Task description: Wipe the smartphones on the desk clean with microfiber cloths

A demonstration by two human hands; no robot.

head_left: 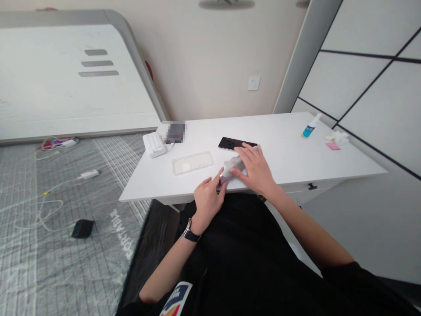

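My left hand [210, 195] pinches the near end of a slim, silver-edged phone [224, 178] at the table's front edge. A pale grey cloth [234, 164] lies over the phone and covers most of it. My right hand [255, 169] presses on the cloth, its fingers spread along the far side and its thumb on the near side. Just behind the right fingertips lies a second phone [233, 143] with a dark screen, flat on the table. A clear phone case [197, 161] rests to the left of the hands.
The white table [279, 131] carries a white charger block [154, 145] and a blurred dark object [175, 132] at the left. Toward the right stand a spray bottle [309, 127], a pink note [333, 146] and crumpled tissue [341, 137]. Cables [41, 210] lie on the floor.
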